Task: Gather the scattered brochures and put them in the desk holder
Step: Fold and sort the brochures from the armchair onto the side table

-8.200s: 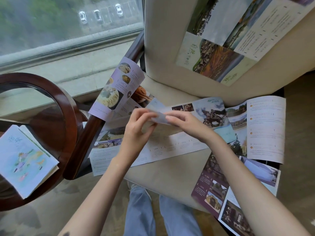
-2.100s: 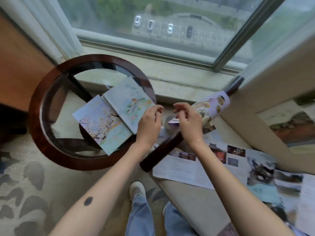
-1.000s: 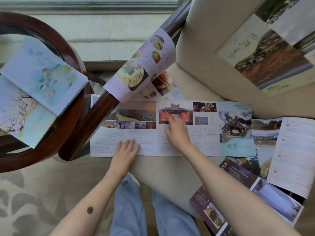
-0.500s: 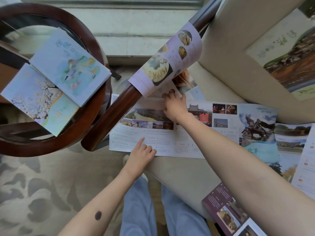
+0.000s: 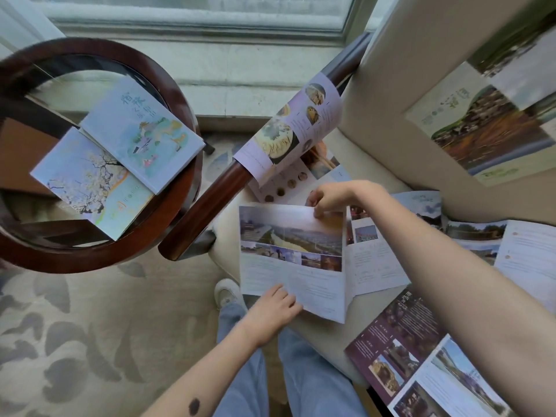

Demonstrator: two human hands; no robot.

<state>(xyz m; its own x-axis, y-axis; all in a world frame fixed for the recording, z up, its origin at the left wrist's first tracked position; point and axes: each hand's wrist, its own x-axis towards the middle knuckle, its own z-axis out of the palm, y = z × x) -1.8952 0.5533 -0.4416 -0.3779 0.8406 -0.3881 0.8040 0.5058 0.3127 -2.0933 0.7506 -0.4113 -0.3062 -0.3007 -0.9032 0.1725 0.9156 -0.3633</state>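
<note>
A long fold-out brochure (image 5: 291, 251) with landscape photos lies on the cream armchair seat (image 5: 319, 341), its left panels folded over to the right. My right hand (image 5: 326, 197) pinches the top edge of the folded panel. My left hand (image 5: 275, 307) holds its lower edge, fingers curled onto the paper. A lilac food brochure (image 5: 288, 127) hangs over the wooden armrest (image 5: 207, 206). Two pastel booklets (image 5: 141, 133) (image 5: 90, 182) lie on the round table. No desk holder is in view.
A green landscape brochure (image 5: 487, 115) leans on the chair back. A purple brochure (image 5: 403, 341) and a white text leaflet (image 5: 529, 260) lie on the seat's right side. The round wood-rimmed glass table (image 5: 99, 257) stands left, on patterned carpet below a window.
The fold-out brochure lay flat and fully open; its left panels are now folded over to the right. My right hand took its top edge and my left hand its lower edge.
</note>
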